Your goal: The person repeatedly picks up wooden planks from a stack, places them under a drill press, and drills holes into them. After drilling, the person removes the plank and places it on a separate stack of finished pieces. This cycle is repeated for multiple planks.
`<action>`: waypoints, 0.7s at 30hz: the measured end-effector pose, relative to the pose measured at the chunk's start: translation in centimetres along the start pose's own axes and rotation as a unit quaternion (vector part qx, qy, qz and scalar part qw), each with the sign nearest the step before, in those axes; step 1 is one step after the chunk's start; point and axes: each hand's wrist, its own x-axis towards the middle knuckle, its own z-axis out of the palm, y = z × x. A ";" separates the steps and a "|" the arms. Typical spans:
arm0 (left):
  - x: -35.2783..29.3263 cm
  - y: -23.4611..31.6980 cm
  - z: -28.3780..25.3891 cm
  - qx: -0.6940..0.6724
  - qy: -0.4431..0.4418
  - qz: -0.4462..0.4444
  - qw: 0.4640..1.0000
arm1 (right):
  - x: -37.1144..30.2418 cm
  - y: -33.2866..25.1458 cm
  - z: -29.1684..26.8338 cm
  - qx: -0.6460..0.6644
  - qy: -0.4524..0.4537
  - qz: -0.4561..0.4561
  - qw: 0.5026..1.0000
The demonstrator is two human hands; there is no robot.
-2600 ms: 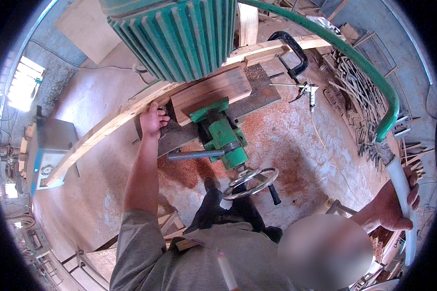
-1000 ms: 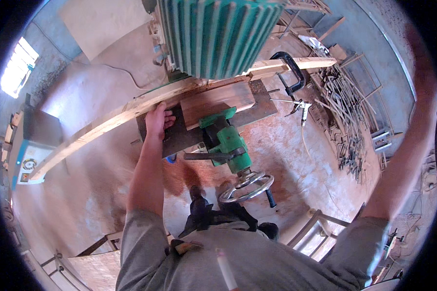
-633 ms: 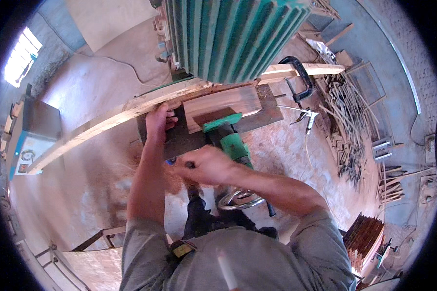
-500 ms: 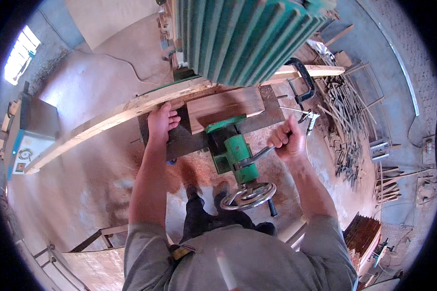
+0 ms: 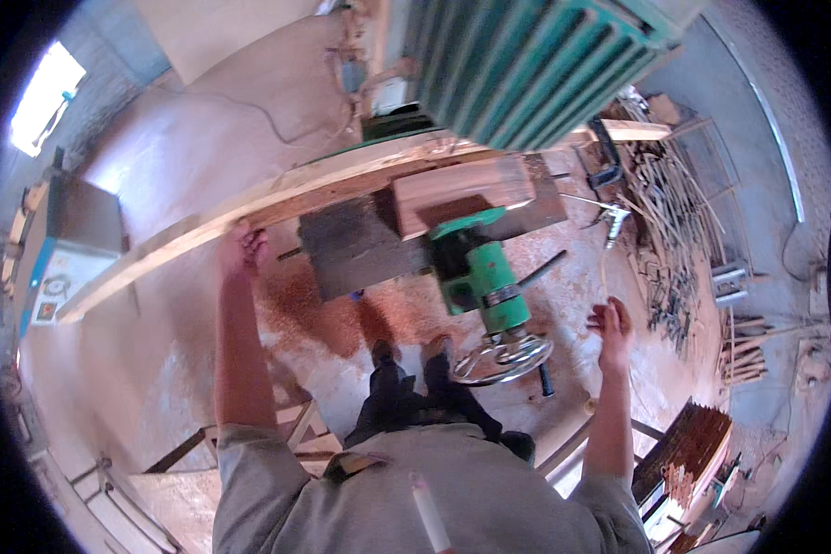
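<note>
the right hand [image 5: 612,328] has left the lever [image 5: 543,268], fingers loosely curled, unclosed. the left hand [image 5: 243,249] has shifted left along the beam [image 5: 309,180]; blur hides whether its fingers grip. the block [image 5: 462,194] sits between clamp [image 5: 494,282] and beam, partly hidden by the motor [image 5: 526,74], itself cut off above.

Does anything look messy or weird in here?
Yes, messy: reddish sawdust lies scattered on the floor around the green clamp, like a spill, and thin sticks lie in a jumbled heap at the right. The long wooden beam looks curved, but the lens probably does that.
</note>
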 end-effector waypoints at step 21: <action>-29.6 -8.7 10.6 -0.042 -0.311 0.026 0.949 | -16.1 -4.6 2.4 0.331 -0.279 -0.125 0.893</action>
